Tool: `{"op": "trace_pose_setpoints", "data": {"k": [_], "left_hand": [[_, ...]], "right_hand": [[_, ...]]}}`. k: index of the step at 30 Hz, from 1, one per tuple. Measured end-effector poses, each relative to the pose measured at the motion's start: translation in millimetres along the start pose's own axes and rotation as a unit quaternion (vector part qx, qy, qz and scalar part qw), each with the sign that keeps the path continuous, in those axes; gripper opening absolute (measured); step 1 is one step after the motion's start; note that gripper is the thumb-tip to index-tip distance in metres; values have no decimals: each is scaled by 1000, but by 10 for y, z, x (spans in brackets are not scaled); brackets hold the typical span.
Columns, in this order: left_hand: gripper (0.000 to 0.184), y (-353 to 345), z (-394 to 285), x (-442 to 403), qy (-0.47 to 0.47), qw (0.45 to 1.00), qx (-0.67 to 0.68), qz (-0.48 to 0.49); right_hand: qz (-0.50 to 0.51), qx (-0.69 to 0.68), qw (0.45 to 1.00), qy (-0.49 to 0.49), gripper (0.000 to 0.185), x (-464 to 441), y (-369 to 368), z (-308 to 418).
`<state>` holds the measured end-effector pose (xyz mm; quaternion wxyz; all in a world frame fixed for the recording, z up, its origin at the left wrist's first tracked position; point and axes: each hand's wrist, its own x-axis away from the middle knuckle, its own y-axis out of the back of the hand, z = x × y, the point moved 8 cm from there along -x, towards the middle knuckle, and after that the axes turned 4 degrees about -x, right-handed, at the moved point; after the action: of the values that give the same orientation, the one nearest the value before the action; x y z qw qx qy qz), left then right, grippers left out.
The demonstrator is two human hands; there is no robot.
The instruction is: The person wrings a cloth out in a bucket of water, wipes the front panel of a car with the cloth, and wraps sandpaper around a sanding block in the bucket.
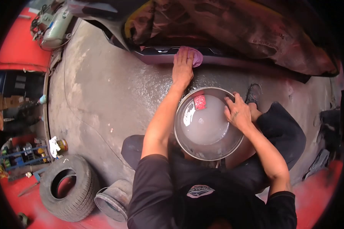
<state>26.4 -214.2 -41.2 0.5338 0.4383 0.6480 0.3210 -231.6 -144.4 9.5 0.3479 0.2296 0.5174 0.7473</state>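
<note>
Pink cloth [197, 58] is pressed by the flattened left hand [183, 68] to a crosswise panel [156, 59], beyond a basin [208, 151] held at its rim by the curled right hand [239, 113]

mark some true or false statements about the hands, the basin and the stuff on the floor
1. The left hand is on a pink cloth at the panel. True.
2. The right hand is also on the pink cloth. False: its fingers hook over the rim of the basin.
3. A red patterned piece is inside the basin. True.
4. The basin is empty. False: it contains cloudy liquid as well as the red patterned piece.
5. The tyre lies inside the bucket. False: the two are side by side.
</note>
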Motion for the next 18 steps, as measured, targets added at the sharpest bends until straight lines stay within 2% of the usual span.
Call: {"op": "trace_pose_setpoints", "data": {"k": [1, 5, 7, 8, 9, 11, 14, 15, 16, 17, 18], "left_hand": [[66, 39, 75, -3, -12, 1000, -3, 21], [74, 210, 917, 212, 85, 993, -71, -33], [80, 320, 1405, 304, 130, 986, -43, -91], [77, 505, 1479, 304, 167, 978, -66, -102], [74, 580, 1538, 295, 155, 979, -80, -104], [71, 621, 1659, 218, 180, 978, -45, -94], [67, 509, 1364, 125, 219, 966, -104, -85], [59, 381, 1164, 91, 214, 971, -110, -18], [58, 341, 833, 43, 131, 980, -124, -90], [59, 176, 565, -31, 98, 992, -84, -12], [58, -98, 310, -76, 39, 998, -43, 2]], "right_hand": [[-7, 0, 1000, 6, 40, 14, 15, 4], [-8, -13, 1000, 2, 38, -4, 18, 3], [1, -11, 1000, -3, 38, 3, 3, -12], [0, -7, 1000, 0, 38, 11, 10, -3], [-3, -1, 1000, 1, 38, 0, 24, 12], [9, 0, 1000, -11, 38, 20, 31, 5], [43, -9, 999, -29, 38, 17, -19, -20], [44, -4, 999, -30, 38, 0, -19, -21], [46, 1, 999, -29, 38, -6, -21, -19], [44, 2, 999, -30, 38, -15, -18, -21], [44, 4, 999, -31, 38, -14, -18, -19]]}}
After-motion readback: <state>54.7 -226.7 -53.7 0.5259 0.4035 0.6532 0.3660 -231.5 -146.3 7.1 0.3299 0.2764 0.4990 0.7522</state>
